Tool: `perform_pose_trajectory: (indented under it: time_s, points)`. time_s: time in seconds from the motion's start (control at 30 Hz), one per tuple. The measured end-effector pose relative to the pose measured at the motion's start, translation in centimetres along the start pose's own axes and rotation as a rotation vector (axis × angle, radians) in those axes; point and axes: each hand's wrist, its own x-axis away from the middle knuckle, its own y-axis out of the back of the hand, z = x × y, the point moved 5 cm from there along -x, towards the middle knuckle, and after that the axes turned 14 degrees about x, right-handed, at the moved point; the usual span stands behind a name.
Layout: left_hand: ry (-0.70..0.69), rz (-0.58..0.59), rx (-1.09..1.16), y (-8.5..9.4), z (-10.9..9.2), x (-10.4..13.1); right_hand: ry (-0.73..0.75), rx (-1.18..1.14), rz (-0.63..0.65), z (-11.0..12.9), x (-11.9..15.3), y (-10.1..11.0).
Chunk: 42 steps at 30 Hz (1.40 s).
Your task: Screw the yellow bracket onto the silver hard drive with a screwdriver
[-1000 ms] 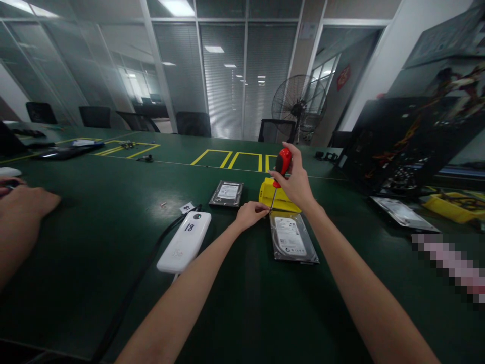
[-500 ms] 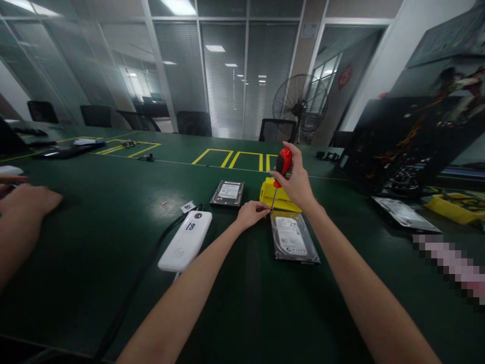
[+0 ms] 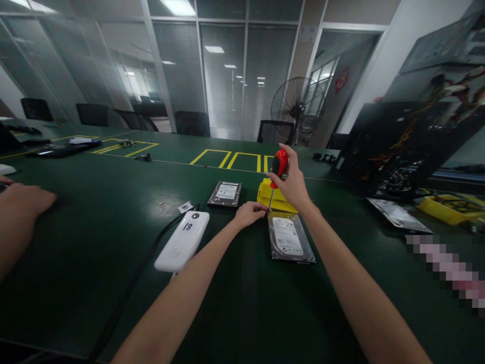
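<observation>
My right hand (image 3: 292, 177) is closed on the red and black handle of a screwdriver (image 3: 279, 163), held nearly upright with its tip pointing down. The tip is at the far left corner of a hard drive (image 3: 290, 237), which lies flat with its white label up. The fingers of my left hand (image 3: 250, 214) are pinched together at that same corner, beside the screwdriver tip; what they hold, if anything, is too small to see. Just behind the drive sits a yellow plastic tray (image 3: 273, 194). A second hard drive (image 3: 226, 194) lies to the left of the tray.
A white power bank (image 3: 182, 241) marked 18, with a black cable (image 3: 140, 275), lies left of my forearm. An open computer case (image 3: 394, 146), another drive (image 3: 397, 215) and a yellow bin (image 3: 441, 210) stand at right. Another person's hand (image 3: 28, 199) is at far left.
The whole view has shifted slightly, so things appear a little further left. Both hands keep their places at the drive's corner, and the screwdriver stays in my right hand.
</observation>
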Motion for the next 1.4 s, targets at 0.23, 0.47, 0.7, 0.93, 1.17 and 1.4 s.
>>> perform_pose_trajectory:
  time_s: [0.23, 0.47, 0.7, 0.93, 1.17, 1.4]
  points:
    - [0.012, 0.004, -0.025, 0.03, 0.20, -0.18, -0.014, 0.033, 0.007, 0.04, 0.06, 0.17]
    - [0.024, -0.014, -0.028, -0.01, 0.10, -0.04, 0.019, 0.005, -0.021, 0.23, 0.00, 0.22]
    - [0.019, -0.035, -0.023, -0.09, 0.09, 0.00, 0.015, -0.002, -0.020, 0.21, 0.03, 0.12]
    - [0.023, -0.045, -0.018, -0.06, -0.26, 0.22, -0.006, -0.001, 0.027, 0.35, -0.03, 0.05]
    - [0.020, -0.048, -0.009, -0.03, -0.20, 0.26, 0.004, -0.008, 0.009, 0.32, 0.01, 0.13]
    - [0.023, -0.044, -0.036, 0.02, -0.72, 0.46, 0.000, -0.004, 0.014, 0.34, -0.06, 0.02]
